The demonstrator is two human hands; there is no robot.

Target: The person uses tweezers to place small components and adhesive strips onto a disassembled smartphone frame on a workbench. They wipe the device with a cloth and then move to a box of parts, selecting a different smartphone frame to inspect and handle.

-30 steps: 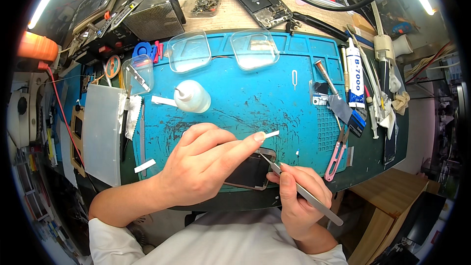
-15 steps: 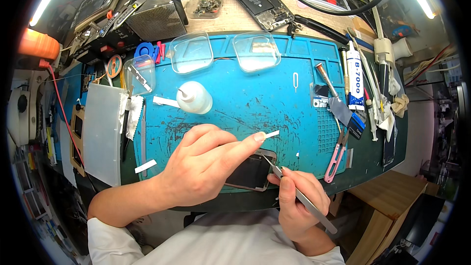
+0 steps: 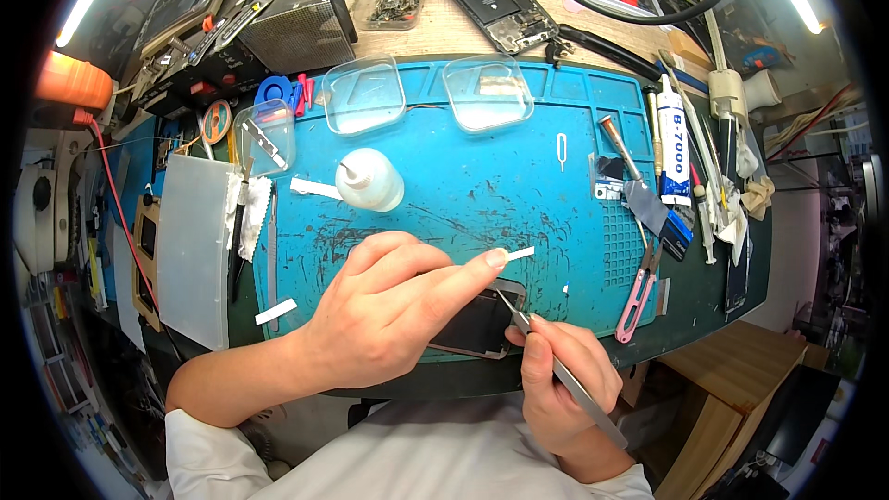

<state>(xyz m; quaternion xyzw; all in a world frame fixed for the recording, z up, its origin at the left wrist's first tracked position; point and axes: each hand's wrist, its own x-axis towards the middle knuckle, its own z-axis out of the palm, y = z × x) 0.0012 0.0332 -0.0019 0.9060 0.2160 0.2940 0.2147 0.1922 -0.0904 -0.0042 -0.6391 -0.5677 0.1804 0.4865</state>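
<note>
My left hand (image 3: 389, 306) reaches over a black phone screen panel (image 3: 468, 329), covering its left part. Its index finger points right, and a small white strip (image 3: 523, 253) sticks out past the fingertip; the thumb is hidden beneath. In my right hand (image 3: 569, 366) is a pair of metal tweezers (image 3: 576, 392), gripped between thumb and fingers. The tweezers' tips meet the upper right corner of the panel. My right fingers are close to the panel's right edge.
Beyond my hands a white squeeze bottle (image 3: 369, 181) stands on the blue mat (image 3: 444, 190). White strips (image 3: 275, 312) lie leftward. Clear plastic boxes (image 3: 364, 97) line the back. Pink-handled scissors (image 3: 635, 306), a glue tube (image 3: 674, 143) and a SIM pin (image 3: 561, 153) are rightward.
The left fingertip has shifted slightly right, and the rear end of the tweezers has dipped a little. Otherwise the whole view has drifted slightly.
</note>
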